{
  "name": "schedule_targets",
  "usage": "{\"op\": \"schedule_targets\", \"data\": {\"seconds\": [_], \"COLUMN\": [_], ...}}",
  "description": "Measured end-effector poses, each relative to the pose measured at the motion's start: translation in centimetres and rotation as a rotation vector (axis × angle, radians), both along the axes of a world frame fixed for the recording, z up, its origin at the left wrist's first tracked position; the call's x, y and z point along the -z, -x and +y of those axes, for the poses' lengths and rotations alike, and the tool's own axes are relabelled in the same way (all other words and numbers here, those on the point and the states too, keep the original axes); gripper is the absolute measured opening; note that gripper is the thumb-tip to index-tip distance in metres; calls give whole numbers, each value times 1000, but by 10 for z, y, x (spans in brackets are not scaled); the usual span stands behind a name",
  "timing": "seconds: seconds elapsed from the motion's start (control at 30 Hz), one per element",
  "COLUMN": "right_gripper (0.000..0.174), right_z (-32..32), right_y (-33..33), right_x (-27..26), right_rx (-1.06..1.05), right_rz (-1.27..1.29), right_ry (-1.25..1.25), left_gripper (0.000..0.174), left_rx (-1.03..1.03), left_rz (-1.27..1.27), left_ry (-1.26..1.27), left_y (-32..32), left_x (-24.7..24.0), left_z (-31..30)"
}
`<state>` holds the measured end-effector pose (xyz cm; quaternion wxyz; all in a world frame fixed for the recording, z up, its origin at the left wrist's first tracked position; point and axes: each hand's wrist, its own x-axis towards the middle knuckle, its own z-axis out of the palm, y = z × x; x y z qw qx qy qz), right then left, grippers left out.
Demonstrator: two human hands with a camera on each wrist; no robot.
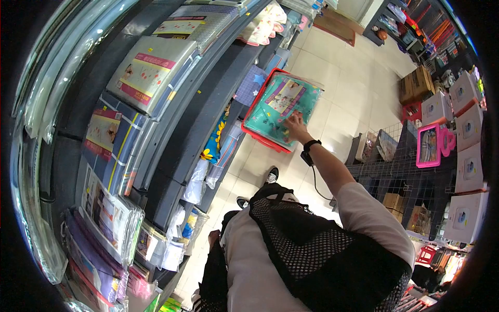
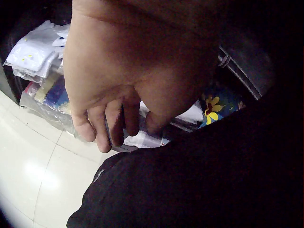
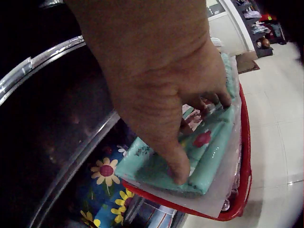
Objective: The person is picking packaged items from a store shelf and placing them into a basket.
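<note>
In the head view, a teal patterned package (image 1: 278,112) in clear plastic lies on top of a red basket (image 1: 275,146). My right hand (image 1: 296,127) touches the package near its right side, fingers spread. Up close in the right wrist view, the thumb and bent fingers of my right hand (image 3: 161,95) rest on the teal package (image 3: 213,152), above the red rim of the basket (image 3: 245,175). My left hand (image 2: 123,71) hangs beside the dark clothing with loosely curled fingers, holding nothing; in the head view only a bit of it (image 1: 213,237) shows.
Dark shelves (image 1: 189,112) stacked with packaged bedding run along the left. A pale tiled floor (image 1: 338,78) stretches beyond the basket. At the right stand a wire rack (image 1: 395,174), white boxes (image 1: 469,169) and a cardboard box (image 1: 416,85). My shoes (image 1: 272,175) are just below the basket.
</note>
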<state>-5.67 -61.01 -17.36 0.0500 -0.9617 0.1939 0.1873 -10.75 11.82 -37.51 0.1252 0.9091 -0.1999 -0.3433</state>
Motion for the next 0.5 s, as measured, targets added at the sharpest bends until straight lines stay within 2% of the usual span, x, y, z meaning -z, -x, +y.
{"op": "schedule_targets", "data": {"seconds": [0.03,0.07,0.1,0.13,0.17,0.2,0.23,0.27,0.3,0.33,0.37,0.4,0.43,0.47,0.5], "right_gripper": [99,94,94,83,72,61,50,28,16,9,12,14,15,20,21], "right_z": [10,18,28,37,40,26,13,10,23,16,-4,5,4,-6,-8], "right_y": [2,9,1,-3,6,20,30,36,63,72,79,105,113,123,134], "right_x": [-10,-18,-23,-27,-27,-12,1,-10,-6,4,16,37,58,55,81], "right_rx": [136,283,242,266,324,262,224,107,244,40,42,-47,-39,-95,26], "right_rz": [-117,-232,-233,-392,-555,-656,-731,-929,-776,-761,-693,-716,-666,-675,-538], "right_ry": [15,26,24,72,121,-145,-409,-246,-706,-604,-627,-679,-711,-637,-757], "left_gripper": [19,19,21,31,34,33,25,23,25,24,22,22,25,30,35], "left_rx": [-189,-505,-855,-1151,-1137,-1079,-1124,-1290,-1275,-1181,-1383,-1339,-1134,-1205,-1343], "left_rz": [211,321,410,1115,684,356,450,739,422,256,456,294,-46,-54,-101], "left_ry": [-15,361,755,977,936,764,805,1085,1008,822,942,1274,727,791,854], "left_y": [-38,-37,-17,-33,-23,-3,-5,-8,4,7,7,1,-5,-28,-22], "left_x": [-27,-31,-16,15,12,-36,-34,-27,-54,-61,-76,-91,-116,-146,-174], "left_z": [-26,-24,-4,33,19,-10,-12,-15,-23,-35,-51,-58,-65,-90,-86]}}
